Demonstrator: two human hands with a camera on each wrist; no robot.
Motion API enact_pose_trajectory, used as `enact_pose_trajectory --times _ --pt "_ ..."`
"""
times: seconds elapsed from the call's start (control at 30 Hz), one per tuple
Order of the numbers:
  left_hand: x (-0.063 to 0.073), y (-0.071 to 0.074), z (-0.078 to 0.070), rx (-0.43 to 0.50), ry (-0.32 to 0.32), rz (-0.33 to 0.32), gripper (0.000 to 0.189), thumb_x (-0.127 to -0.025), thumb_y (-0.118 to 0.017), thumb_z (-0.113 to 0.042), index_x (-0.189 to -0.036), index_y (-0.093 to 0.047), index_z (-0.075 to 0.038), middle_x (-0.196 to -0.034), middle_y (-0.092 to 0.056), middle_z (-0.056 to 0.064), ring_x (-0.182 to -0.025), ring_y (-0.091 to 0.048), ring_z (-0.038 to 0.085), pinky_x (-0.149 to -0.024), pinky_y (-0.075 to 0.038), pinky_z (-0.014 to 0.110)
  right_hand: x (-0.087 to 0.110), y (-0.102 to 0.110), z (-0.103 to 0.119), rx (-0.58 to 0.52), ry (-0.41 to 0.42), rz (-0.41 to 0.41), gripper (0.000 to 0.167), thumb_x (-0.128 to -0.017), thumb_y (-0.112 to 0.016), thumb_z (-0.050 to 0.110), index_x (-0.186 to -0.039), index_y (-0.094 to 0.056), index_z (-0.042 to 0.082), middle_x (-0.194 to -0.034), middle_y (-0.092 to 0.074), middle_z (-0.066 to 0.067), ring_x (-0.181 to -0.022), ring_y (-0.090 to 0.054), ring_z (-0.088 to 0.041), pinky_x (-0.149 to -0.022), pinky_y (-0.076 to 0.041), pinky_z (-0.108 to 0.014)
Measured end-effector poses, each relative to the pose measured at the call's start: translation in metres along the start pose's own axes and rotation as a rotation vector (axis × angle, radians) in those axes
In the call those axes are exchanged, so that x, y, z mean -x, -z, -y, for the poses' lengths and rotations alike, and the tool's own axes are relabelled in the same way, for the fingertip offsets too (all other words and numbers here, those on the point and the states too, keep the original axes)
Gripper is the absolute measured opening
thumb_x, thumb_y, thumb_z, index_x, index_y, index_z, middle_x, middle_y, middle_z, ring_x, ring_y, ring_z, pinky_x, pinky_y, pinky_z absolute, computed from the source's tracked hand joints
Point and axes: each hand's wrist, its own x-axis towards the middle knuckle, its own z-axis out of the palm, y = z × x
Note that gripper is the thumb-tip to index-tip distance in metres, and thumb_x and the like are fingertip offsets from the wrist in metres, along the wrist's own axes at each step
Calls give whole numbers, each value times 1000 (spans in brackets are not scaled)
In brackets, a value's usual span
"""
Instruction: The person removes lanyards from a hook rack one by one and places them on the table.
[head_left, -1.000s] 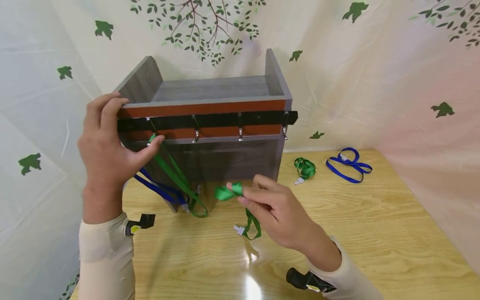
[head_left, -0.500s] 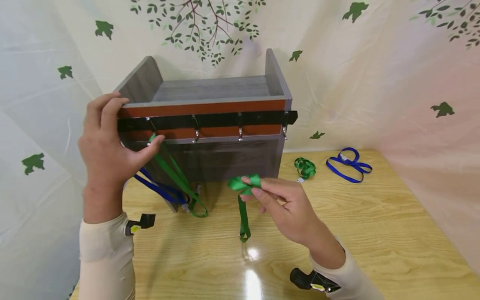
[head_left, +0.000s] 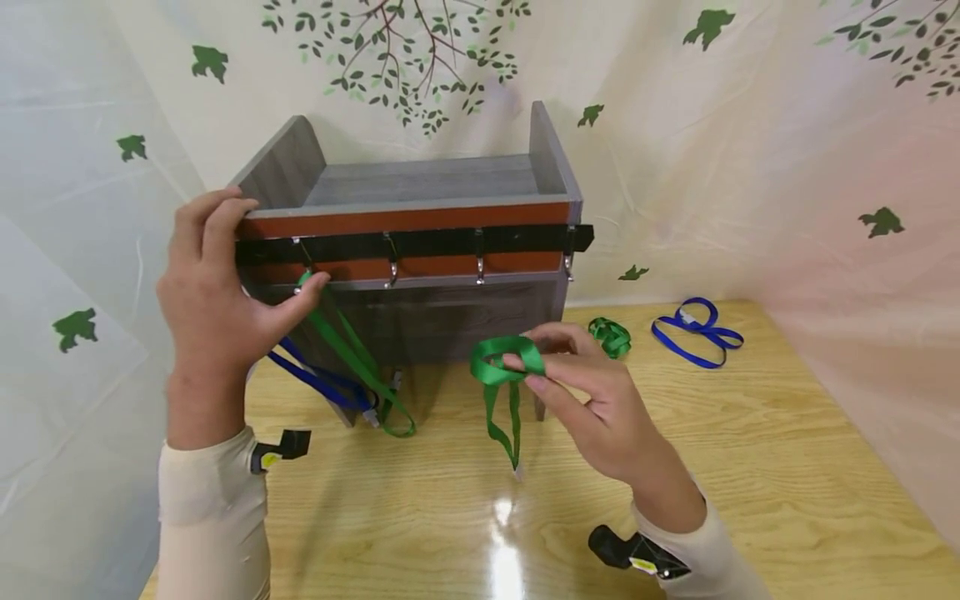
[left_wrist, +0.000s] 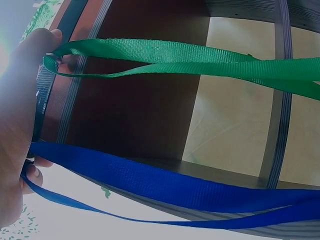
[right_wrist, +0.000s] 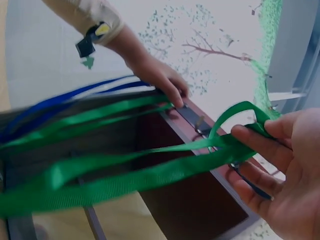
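My left hand (head_left: 217, 287) grips the left end of a grey wooden shelf (head_left: 450, 325), fingers over its top edge, thumb on the front by the first hook. From that hook hangs a green lanyard (head_left: 341, 346). A blue lanyard (head_left: 322, 385) hangs at the shelf's left end; its upper part is behind my hand in the head view. In front of the shelf, my right hand (head_left: 600, 400) pinches another green lanyard (right_wrist: 135, 175) between thumb and fingers. Its top forms a round loop, and the rest dangles below, apart from the hooks.
A black rail (head_left: 435, 242) with several metal hooks runs across the shelf's red-brown front strip (head_left: 435, 215). On the wooden table (head_left: 795, 433), right of the shelf, lie a bundled green lanyard (head_left: 611, 337) and a looped blue lanyard (head_left: 723, 335). A printed cloth stands behind.
My right hand has shifted rightward and a little up with the green lanyard. The lanyard's top has spread from a folded bunch into a round loop. My left hand stays put.
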Motion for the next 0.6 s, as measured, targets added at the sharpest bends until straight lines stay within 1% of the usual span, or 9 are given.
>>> enact_pose_trajectory --times 0.07,0.17,0.23,0.3,0.37,0.4,0.5,0.6 --pt "0 0 0 -1 -1 -1 91 -80 -61 -77 -136 -60 -6 -142 -61 18 -120 -64 42 -59 -32 54 -2 4 -1 3 36 13 27 -106 -60 11 -126 -78 6 -118 -80 -2 -134 -58 -21 -106 -47 -29" --pt "0 1 1 0 -3 1 91 -80 -62 -76 -137 -60 -6 -143 -61 18 -120 -63 41 -59 -32 54 -5 11 -2 2 104 34 30 -108 -58 13 -132 -75 7 -129 -78 4 -139 -56 -24 -105 -47 -30" --pt "0 1 1 -1 -2 1 91 -79 -62 -76 -137 -60 -5 -143 -61 18 -121 -63 41 -59 -32 54 -6 15 -3 4 143 48 35 -107 -54 5 -136 -72 7 -135 -75 6 -143 -55 -26 -104 -46 -31" --pt "0 1 1 -1 1 1 91 -79 -62 -76 -137 -60 -5 -143 -61 18 -122 -63 41 -59 -32 54 -8 17 -4 15 188 50 42 -103 -49 -5 -137 -71 7 -137 -74 6 -145 -55 -28 -104 -47 -31" --pt "0 1 1 -2 6 0 91 -79 -62 -76 -137 -60 -6 -143 -61 18 -122 -63 40 -59 -32 54 -9 19 -7 36 244 26 42 -102 -47 -8 -131 -75 4 -130 -77 4 -145 -57 -28 -103 -48 -31" --pt "0 1 0 -3 6 -1 91 -79 -61 -76 -137 -60 -6 -143 -61 18 -122 -63 40 -59 -31 53 -9 19 -9 50 276 -1 40 -103 -47 -8 -126 -77 3 -125 -79 2 -143 -59 -28 -102 -50 -30" --pt "0 1 -1 -2 4 0 91 -80 -61 -77 -136 -60 -5 -142 -61 18 -122 -63 41 -59 -30 53 -10 18 -14 48 348 -103 27 -106 -56 1 -106 -83 -2 -107 -83 -1 -135 -66 -28 -98 -53 -30" --pt "0 1 -1 -4 2 -2 91 -80 -60 -77 -136 -60 -5 -142 -61 18 -120 -64 41 -57 -29 51 -11 19 -19 10 375 -195 23 -102 -67 7 -92 -84 -4 -89 -84 -6 -129 -71 -27 -94 -55 -28"
